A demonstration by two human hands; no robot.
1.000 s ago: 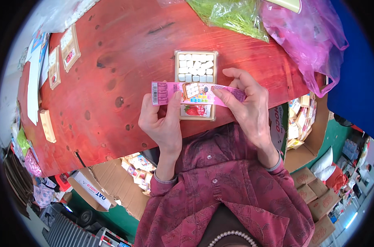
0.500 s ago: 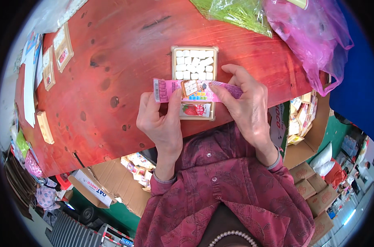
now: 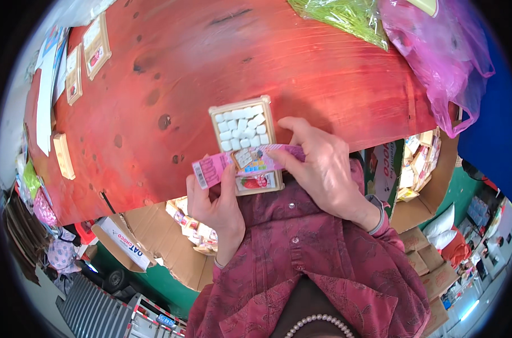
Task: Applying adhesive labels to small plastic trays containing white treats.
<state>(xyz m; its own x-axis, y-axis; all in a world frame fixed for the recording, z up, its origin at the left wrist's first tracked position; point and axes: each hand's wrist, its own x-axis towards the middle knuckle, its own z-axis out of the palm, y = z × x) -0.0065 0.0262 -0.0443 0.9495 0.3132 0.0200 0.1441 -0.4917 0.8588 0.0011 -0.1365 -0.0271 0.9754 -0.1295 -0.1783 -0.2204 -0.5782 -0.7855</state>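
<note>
A pink printed label strip [image 3: 212, 168] lies across a shallow beige tray [image 3: 271, 121] at the table's near edge. My left hand [image 3: 217, 209] pinches the strip near its left end, thumb on top. My right hand [image 3: 323, 169] is closed on the strip's right part, with the thumb pressed on its face and the index finger raised beside the tray. Small white marshmallow-like pieces [image 3: 243, 128] fill the tray's far part. Below the strip shows a strawberry picture [image 3: 257, 182]. The fingertips beneath the strip are hidden.
Two similar trays [image 3: 96, 47] and a narrow beige piece [image 3: 64, 156] lie on the left of the red table [image 3: 182, 73]. Bags of green shreds [image 3: 346, 19] and purple plastic [image 3: 436, 50] sit far right. Cartons of packed pieces [image 3: 422, 163] flank me below the tabletop.
Both hands have drawn the tray and strip toward me and slightly left. The tray is now turned a little and reaches past the table's near edge. The view has shifted slightly.
</note>
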